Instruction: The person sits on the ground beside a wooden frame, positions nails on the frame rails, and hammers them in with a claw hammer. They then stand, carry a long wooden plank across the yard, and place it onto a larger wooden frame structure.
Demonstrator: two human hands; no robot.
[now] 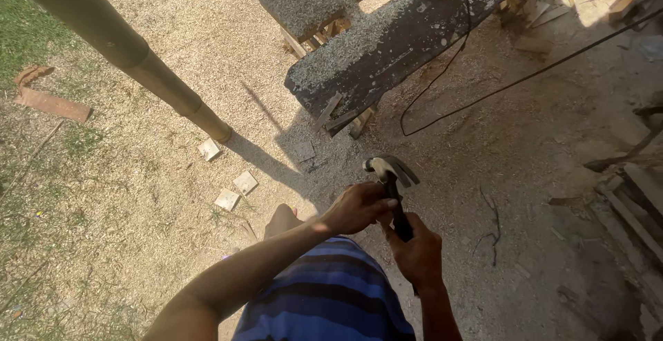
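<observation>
A dusty workbench [387,44] stood on sawdust-strewn ground, a bamboo pole [124,51] slanting well to its left and a black cable [483,92] trailing off its right side. Below the workbench, the right hand [418,254] gripped a hammer [392,182] by the handle, while the left hand [359,206] closed around the hammer just under its head.

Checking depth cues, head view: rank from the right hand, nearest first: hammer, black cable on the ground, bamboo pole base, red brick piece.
1. Dark claw hammer: in the right hand.
2. Black cable loop: ahead, on the ground.
3. Bamboo pole base: ahead, left.
4. Red brick piece: far left.
</observation>
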